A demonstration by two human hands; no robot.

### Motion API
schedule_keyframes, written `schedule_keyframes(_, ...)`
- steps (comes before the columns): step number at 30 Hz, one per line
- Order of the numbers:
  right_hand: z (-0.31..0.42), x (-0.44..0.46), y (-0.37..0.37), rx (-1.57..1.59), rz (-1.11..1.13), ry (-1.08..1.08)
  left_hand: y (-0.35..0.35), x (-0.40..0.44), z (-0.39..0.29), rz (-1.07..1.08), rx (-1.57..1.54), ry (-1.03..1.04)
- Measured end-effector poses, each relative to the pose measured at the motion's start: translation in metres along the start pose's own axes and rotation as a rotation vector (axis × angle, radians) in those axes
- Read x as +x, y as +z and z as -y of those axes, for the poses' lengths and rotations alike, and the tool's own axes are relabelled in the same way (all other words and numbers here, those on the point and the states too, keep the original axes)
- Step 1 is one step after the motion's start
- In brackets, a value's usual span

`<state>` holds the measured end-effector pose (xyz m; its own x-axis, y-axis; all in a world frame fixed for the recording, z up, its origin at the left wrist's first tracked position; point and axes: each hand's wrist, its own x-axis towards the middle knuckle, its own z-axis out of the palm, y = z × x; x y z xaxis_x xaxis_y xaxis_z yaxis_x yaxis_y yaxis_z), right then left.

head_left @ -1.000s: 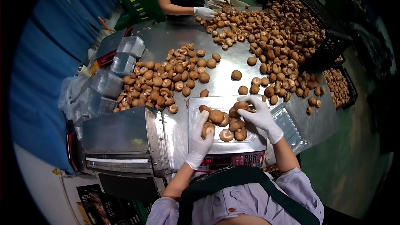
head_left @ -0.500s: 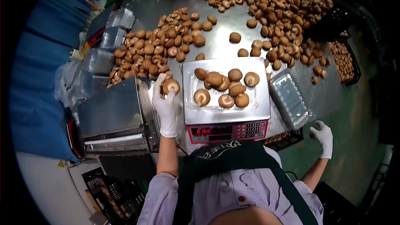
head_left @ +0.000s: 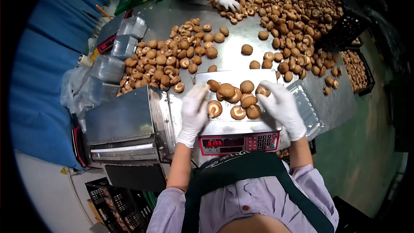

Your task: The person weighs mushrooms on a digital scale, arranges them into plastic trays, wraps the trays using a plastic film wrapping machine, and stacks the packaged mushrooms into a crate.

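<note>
Mushrooms (head_left: pixel 226 90), between fingers of left hand (head_left: pixel 193 113) and right hand (head_left: pixel 283 108), judged light, bruisable, best gripped round caps; one bracketed by right fingers, clamping unclear; left fingers' closure cannot be told.

Blue curtain (head_left: pixel 49 86), whitish wall (head_left: pixel 41 190), green floor (head_left: pixel 362 146).

Brown mushrooms (head_left: pixel 226 90), red-fronted scale (head_left: pixel 239 128)

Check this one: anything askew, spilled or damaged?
No visible damage. The tray right of the scale lies askew to it, and a few mushrooms sit apart from the big pile, near the table edge, as if strayed.
</note>
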<state>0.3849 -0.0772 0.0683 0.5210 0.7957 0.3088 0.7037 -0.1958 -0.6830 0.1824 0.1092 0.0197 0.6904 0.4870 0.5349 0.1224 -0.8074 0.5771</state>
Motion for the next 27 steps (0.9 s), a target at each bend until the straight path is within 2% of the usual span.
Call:
schedule_keyframes(1, 0.013, 0.013, 0.009, 0.039, 0.112, 0.000, 0.002, 0.003, -0.006, 0.212, 0.135, -0.051)
schedule_keyframes(2, 0.025, 0.024, 0.016, 0.076, 0.223, 0.002, 0.007, -0.003, -0.002, 0.327, 0.153, -0.106)
schedule_keyframes(4, 0.017, 0.033, 0.052, -0.057, 0.190, -0.203, 0.004, 0.000, -0.006, 0.304, 0.037, -0.171)
schedule_keyframes(6, 0.011, 0.045, 0.076, -0.142, 0.374, -0.194, 0.000, -0.004, 0.006, 0.202, -0.274, -0.309)
schedule_keyframes(8, 0.009, 0.042, 0.078, -0.091, 0.301, -0.223, 0.003, -0.012, 0.013, 0.164, -0.361, -0.375)
schedule_keyframes(9, 0.011, 0.041, 0.073, -0.090, 0.307, -0.230, 0.006, -0.015, 0.015, 0.098, -0.449, -0.472)
schedule_keyframes(10, 0.017, 0.038, 0.066, -0.016, 0.207, -0.259, 0.010, -0.020, 0.017, 0.033, -0.537, -0.571)
schedule_keyframes(11, 0.020, 0.034, 0.062, 0.059, 0.105, -0.287, 0.016, -0.024, 0.020, -0.009, -0.478, -0.573)
schedule_keyframes(12, 0.020, 0.029, 0.063, 0.063, 0.108, -0.289, 0.017, -0.023, 0.017, -0.022, -0.347, -0.453)
schedule_keyframes(14, 0.019, 0.016, 0.068, -0.295, 0.152, -0.520, 0.017, -0.022, 0.008, 0.005, -0.138, -0.361)
schedule_keyframes(15, 0.009, 0.003, 0.077, -0.356, 0.314, -0.493, 0.017, -0.019, 0.003, 0.001, -0.042, -0.266)
schedule_keyframes(16, 0.007, -0.002, 0.081, -0.439, 0.367, -0.512, 0.020, -0.019, 0.004, -0.025, 0.076, -0.133)
schedule_keyframes(18, 0.007, -0.002, 0.074, -0.380, 0.354, -0.540, 0.020, -0.021, 0.002, -0.023, 0.264, 0.115)
schedule_keyframes(22, 0.008, 0.014, 0.049, 0.012, 0.239, -0.370, 0.018, -0.020, -0.003, -0.066, 0.186, 0.014)
schedule_keyframes(24, 0.010, 0.012, 0.030, 0.158, 0.089, -0.162, 0.011, -0.021, 0.000, -0.053, -0.097, -0.184)
schedule_keyframes(26, 0.003, 0.006, 0.013, 0.272, -0.009, 0.032, 0.007, -0.023, 0.002, -0.203, -0.496, -0.461)
schedule_keyframes(27, -0.008, 0.002, 0.006, 0.220, -0.042, 0.044, 0.007, -0.025, 0.012, -0.287, -0.531, -0.464)
